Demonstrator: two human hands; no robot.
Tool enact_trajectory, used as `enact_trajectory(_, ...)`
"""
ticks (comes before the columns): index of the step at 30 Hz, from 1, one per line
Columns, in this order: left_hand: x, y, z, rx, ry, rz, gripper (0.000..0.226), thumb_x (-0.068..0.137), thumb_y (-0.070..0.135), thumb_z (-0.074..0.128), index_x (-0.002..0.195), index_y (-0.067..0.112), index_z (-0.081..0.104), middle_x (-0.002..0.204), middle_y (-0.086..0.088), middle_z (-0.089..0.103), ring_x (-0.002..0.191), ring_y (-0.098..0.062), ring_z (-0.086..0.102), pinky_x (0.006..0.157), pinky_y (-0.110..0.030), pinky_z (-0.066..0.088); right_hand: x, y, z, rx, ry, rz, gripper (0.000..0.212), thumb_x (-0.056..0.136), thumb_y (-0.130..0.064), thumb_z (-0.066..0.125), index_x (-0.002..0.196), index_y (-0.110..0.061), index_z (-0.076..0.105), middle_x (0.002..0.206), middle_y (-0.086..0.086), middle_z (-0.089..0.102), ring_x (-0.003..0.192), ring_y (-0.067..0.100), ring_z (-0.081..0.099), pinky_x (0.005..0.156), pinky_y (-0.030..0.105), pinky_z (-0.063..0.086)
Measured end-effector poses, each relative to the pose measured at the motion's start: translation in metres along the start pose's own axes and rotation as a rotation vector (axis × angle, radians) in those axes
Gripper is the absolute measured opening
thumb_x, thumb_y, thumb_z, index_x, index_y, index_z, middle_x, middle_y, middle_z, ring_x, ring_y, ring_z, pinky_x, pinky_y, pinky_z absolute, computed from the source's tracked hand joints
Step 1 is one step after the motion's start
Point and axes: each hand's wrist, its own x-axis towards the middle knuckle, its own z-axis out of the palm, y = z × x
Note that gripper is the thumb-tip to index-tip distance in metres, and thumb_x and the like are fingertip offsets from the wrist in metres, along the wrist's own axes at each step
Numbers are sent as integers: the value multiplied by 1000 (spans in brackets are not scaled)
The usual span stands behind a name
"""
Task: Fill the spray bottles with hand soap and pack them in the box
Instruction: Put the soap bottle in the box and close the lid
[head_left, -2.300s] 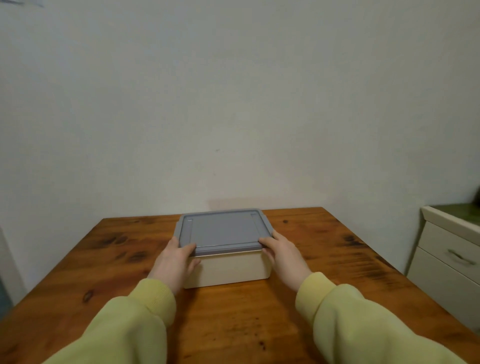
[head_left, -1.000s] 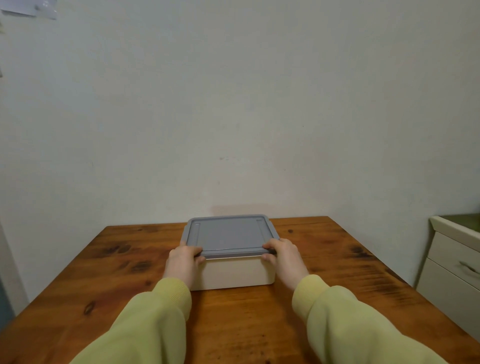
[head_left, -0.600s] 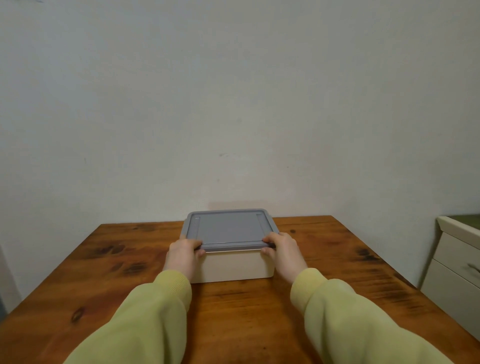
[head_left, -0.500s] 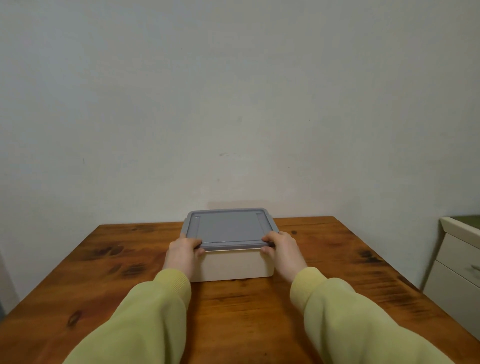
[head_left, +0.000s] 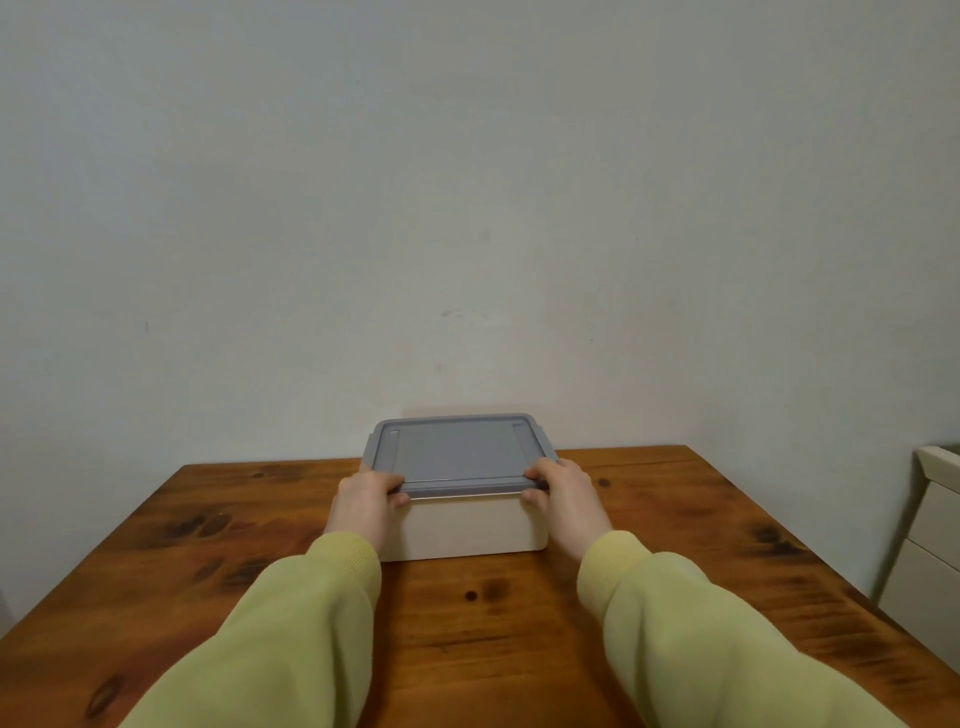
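Observation:
A cream box (head_left: 467, 527) with a grey lid (head_left: 457, 449) stands on the wooden table (head_left: 208, 545), near the wall. My left hand (head_left: 363, 504) grips the lid's near left corner, fingers on top and thumb under the rim. My right hand (head_left: 569, 499) grips the near right corner the same way. A thin pale gap shows under the lid's near edge. No spray bottles or soap are in view; the box's inside is hidden.
A plain white wall rises right behind the box. A cream cabinet with drawers (head_left: 930, 545) stands to the right of the table. My yellow-green sleeves (head_left: 291, 639) stretch over the table's near part.
My hands moved from the box's sides up to the lid's near corners and closed on them. The view shifted slightly; the box stays in place.

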Motion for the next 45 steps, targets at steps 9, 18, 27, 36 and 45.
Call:
enact_trajectory(9,33,-5,8,-20,14,11,26,92,15,50,114,7,62,114,-16,54,113,-32,50,97,-31,39,29,5,10,-14,18,-23,23,95,-18,50,116,-12,56,116,9,52,93,13,43,86,21,38)
enact_trajectory(18,54,-9,15,-64,36,28,30,92,15,50,120,8,58,115,-16,55,112,-31,51,101,-33,37,48,6,16,-19,18,-25,25,94,-18,50,118,-11,55,116,9,51,95,16,48,87,21,39)
enact_trajectory(27,66,-9,19,-34,72,58,25,92,14,50,111,6,63,97,-8,49,107,-31,51,91,-30,39,61,9,21,-29,28,-35,24,95,-18,50,117,-11,56,115,9,51,93,16,48,87,24,41)
enact_trajectory(36,74,-11,22,-45,92,72,26,92,14,50,114,7,62,97,-5,46,108,-30,51,94,-31,39,68,10,23,-28,24,-42,22,95,-18,49,115,-11,56,115,9,52,96,18,50,88,26,43)
enact_trajectory(45,79,-11,25,-57,107,58,29,92,15,49,118,8,59,110,-12,55,108,-28,52,96,-31,39,76,10,25,-38,13,-36,24,95,-18,50,116,-11,55,116,10,52,102,22,54,91,27,43)
